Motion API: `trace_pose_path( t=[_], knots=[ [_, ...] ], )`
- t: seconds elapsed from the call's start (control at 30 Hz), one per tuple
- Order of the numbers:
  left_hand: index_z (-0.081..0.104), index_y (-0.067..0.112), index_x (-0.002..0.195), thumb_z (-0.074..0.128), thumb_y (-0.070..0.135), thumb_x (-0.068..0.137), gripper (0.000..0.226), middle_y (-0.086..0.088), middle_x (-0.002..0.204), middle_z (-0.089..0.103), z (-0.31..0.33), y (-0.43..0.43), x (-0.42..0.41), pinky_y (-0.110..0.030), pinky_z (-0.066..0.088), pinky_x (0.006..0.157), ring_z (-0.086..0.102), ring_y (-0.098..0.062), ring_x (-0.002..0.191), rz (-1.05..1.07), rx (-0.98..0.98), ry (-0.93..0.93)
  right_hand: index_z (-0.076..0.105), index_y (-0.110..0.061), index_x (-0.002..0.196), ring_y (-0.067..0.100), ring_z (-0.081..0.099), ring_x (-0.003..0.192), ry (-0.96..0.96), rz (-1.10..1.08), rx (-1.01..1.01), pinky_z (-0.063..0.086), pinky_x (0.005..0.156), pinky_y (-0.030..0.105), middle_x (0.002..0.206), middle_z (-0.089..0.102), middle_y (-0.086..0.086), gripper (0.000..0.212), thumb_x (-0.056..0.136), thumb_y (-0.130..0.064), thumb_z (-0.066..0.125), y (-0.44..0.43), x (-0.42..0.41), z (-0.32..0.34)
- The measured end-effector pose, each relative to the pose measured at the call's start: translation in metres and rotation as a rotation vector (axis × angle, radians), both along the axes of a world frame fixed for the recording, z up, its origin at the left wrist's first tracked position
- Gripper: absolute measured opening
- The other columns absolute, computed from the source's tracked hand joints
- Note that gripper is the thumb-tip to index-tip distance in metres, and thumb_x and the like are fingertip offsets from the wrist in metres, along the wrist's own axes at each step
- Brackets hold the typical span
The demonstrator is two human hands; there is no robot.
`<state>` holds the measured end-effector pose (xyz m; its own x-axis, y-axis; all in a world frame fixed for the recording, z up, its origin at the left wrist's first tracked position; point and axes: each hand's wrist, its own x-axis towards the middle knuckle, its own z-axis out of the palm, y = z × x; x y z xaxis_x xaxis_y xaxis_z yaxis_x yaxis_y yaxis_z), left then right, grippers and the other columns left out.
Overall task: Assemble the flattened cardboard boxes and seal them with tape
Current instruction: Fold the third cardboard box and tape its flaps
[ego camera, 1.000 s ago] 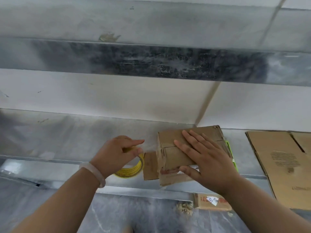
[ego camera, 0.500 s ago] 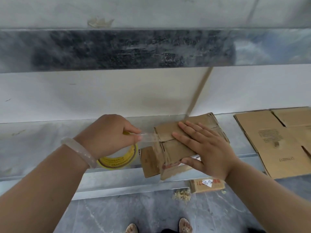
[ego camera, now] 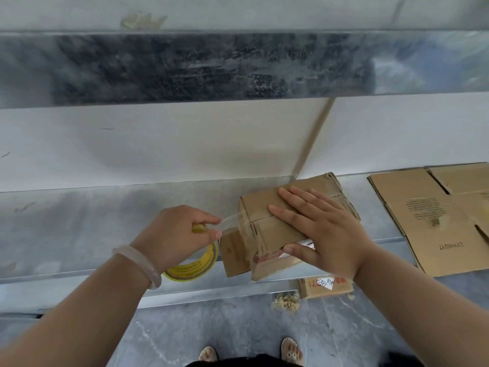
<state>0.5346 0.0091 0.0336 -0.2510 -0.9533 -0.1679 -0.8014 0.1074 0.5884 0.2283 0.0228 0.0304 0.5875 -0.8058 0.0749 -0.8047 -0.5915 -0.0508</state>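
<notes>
Taping step — right hand (ego camera: 326, 231) flat on box (ego camera: 267, 229) flaps, left hand (ego camera: 177, 234) pinching tape (ego camera: 229, 225) strip off roll (ego camera: 195, 263); next prob. needs pulling it taut & pressing down.

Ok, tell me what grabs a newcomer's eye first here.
The small cardboard box at the shelf's front edge, pressed flat under the right hand. Beside it, the left hand stretches clear tape from the yellow tape roll onto the box. Flattened cardboard lies to the right.
</notes>
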Motion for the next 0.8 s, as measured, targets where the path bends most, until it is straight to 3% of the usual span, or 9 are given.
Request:
trace_pose_path(
  t=[0.13,0.23,0.33,0.43,0.5,0.57,0.7,0.8],
  knots=[
    [0.07,0.04,0.108,0.065,0.05,0.083,0.027,0.028,0.092,0.059,-0.011,0.002,-0.007,-0.012,0.037,0.079,0.054,0.006,0.091,0.026,0.003,0.024,0.035,-0.035,0.149,0.014,0.02,0.149,-0.057,-0.055,0.07,0.016,0.122,0.04,0.159,0.027,-0.004,0.059,0.097,-0.061,0.022,-0.002,0.006,0.008],
    [0.069,0.04,0.11,0.063,0.05,0.084,0.028,0.017,0.103,0.066,-0.018,0.005,-0.013,-0.021,0.044,0.087,0.059,-0.001,0.094,0.035,0.004,0.013,0.044,-0.041,0.143,0.007,0.019,0.148,-0.124,-0.221,0.109,0.01,0.123,0.038,0.156,0.032,-0.012,0.056,0.095,-0.061,0.021,-0.001,0.025,0.011],
    [0.068,0.041,0.112,0.062,0.05,0.085,0.028,0.008,0.108,0.064,-0.023,0.004,-0.017,-0.026,0.044,0.093,0.059,-0.01,0.103,0.05,0.009,0.007,0.045,-0.043,0.141,0.011,0.023,0.147,-0.136,-0.366,0.1,0.01,0.122,0.047,0.155,0.036,-0.012,0.047,0.098,-0.054,0.028,0.004,0.047,0.009],
    [0.068,0.041,0.112,0.063,0.049,0.085,0.028,0.007,0.106,0.064,-0.031,0.006,-0.022,-0.026,0.044,0.091,0.059,-0.012,0.102,0.034,0.024,0.031,0.053,-0.042,0.137,0.022,0.038,0.141,-0.189,-0.275,-0.011,0.023,0.113,0.063,0.147,0.049,-0.004,0.039,0.1,-0.035,0.041,0.016,0.052,0.005],
    [0.068,0.043,0.111,0.062,0.048,0.085,0.026,0.01,0.099,0.062,-0.037,0.01,-0.026,-0.025,0.044,0.086,0.06,-0.011,0.097,0.027,0.026,0.064,0.059,-0.04,0.132,0.019,0.04,0.14,-0.228,-0.205,-0.041,0.024,0.112,0.064,0.145,0.051,-0.008,0.041,0.097,-0.032,0.039,0.021,0.047,0.004],
    [0.067,0.045,0.112,0.06,0.049,0.086,0.027,0.012,0.092,0.059,-0.043,0.013,-0.029,-0.024,0.043,0.081,0.059,-0.009,0.091,0.03,-0.014,0.07,0.055,-0.042,0.135,0.015,0.033,0.144,-0.18,-0.185,-0.012,0.019,0.115,0.062,0.149,0.044,-0.013,0.043,0.099,-0.038,0.033,0.022,0.044,0.006],
    [0.064,0.042,0.118,0.059,0.047,0.088,0.031,0.013,0.09,0.055,-0.051,0.015,-0.029,-0.029,0.047,0.081,0.058,-0.011,0.088,0.075,-0.097,0.119,0.027,-0.048,0.148,0.01,0.008,0.15,-0.028,-0.17,0.103,0.001,0.12,0.056,0.16,0.018,-0.018,0.059,0.094,-0.067,0.016,0.016,0.042,0.008],
    [0.055,0.042,0.129,0.056,0.048,0.089,0.041,0.015,0.099,0.056,-0.056,0.017,-0.026,-0.022,0.041,0.08,0.056,-0.008,0.093,0.101,-0.128,0.146,0.019,-0.048,0.15,0.01,0.004,0.151,0.028,-0.175,0.109,0.001,0.12,0.056,0.161,0.012,-0.018,0.065,0.091,-0.073,0.011,0.01,0.042,0.01]
  ],
)
